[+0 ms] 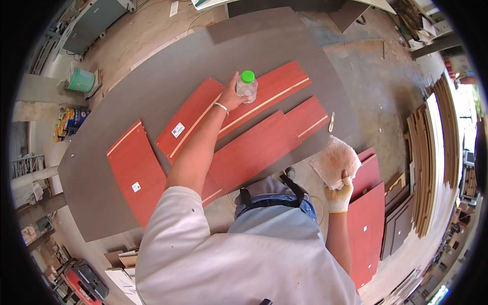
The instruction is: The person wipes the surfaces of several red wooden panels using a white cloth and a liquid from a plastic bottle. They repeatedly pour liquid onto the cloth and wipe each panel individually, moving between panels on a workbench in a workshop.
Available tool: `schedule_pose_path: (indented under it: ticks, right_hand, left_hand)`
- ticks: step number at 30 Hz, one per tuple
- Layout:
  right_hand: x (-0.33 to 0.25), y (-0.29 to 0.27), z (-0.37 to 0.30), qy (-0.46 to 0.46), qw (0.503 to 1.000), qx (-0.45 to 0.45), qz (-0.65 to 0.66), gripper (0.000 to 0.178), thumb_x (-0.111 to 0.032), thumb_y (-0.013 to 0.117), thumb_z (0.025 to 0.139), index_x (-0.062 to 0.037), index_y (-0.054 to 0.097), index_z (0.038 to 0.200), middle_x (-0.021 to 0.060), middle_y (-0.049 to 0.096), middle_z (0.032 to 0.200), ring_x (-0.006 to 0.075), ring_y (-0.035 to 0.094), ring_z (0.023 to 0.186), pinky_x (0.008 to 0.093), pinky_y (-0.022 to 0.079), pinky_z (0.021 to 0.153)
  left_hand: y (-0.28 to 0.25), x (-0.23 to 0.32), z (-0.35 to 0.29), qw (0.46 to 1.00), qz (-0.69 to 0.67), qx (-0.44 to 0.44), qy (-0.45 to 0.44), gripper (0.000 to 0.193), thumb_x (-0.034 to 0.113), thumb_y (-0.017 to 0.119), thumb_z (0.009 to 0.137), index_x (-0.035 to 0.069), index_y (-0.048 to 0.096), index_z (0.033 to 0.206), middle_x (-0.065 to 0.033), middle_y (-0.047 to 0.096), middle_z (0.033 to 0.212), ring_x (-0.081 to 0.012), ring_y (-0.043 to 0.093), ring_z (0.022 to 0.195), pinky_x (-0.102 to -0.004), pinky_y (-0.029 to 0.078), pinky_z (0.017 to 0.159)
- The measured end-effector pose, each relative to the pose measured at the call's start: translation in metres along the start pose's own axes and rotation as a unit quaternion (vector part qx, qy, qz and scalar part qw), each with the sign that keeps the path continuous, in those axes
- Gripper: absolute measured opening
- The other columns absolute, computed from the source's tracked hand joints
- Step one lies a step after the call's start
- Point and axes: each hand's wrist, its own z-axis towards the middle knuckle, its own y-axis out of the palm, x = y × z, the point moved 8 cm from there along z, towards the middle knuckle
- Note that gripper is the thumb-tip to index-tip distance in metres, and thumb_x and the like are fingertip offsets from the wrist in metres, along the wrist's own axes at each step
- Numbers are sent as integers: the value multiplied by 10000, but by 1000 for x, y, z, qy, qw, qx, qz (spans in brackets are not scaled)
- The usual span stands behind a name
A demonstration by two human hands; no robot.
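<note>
At a grey-brown tabletop (284,43), grips a pink cloth (334,160) in the gloved right hand (340,195) with thumb (344,175) on top; farther out, clasps a clear, green-capped bottle (247,90) over a red panel (273,91) in the curled bare left hand (232,96).

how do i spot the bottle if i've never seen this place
Start from the big grey surface filling the middle of the view, with red boards lying on it. Toward its far side, over those boards, a bare left hand grips a clear bottle. Its bright green cap sets it apart from the flat red boards.
</note>
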Motion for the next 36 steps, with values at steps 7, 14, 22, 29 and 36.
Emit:
schedule_pose_path:
  ticks: [7,14,22,29,36]
  right_hand:
    - [28,29,12,54,995,-87,23,612,-175,684,927,-124,452,1491,123,570,1452,358,550,1351,559,464,1138]
    - [55,33,22,78,995,-63,23,634,-101,574,882,-147,454,1502,110,552,1476,364,507,1396,586,387,1195]
    - [104,54,63,108,994,-29,-9,511,-108,539,990,-202,463,1486,13,572,1425,270,540,1355,542,415,1166]
    - [131,112,54,137,984,-114,10,526,-312,541,1076,-147,372,1545,116,511,1503,333,500,1395,586,389,1182]
    - [135,126,59,126,976,-176,21,630,-404,586,1042,-157,352,1572,120,490,1549,358,476,1427,597,374,1190]
  left_hand:
    - [17,12,9,999,-24,-31,2,813,252,958,620,42,544,1287,-183,648,1245,-352,627,1190,-463,525,1013]
    - [16,69,-34,990,86,-81,76,616,254,869,692,50,553,1179,-173,658,1165,-358,618,1181,-455,512,982]
    - [16,170,-85,793,492,-197,300,448,196,779,704,76,631,1110,-99,667,1090,-268,624,1090,-396,476,900]
    - [7,211,-98,698,587,-152,381,299,189,767,710,73,696,977,-79,700,941,-231,662,957,-377,470,844]
    - [-25,232,-84,758,548,-111,335,209,93,692,753,49,689,957,-109,715,934,-262,677,928,-393,482,810]
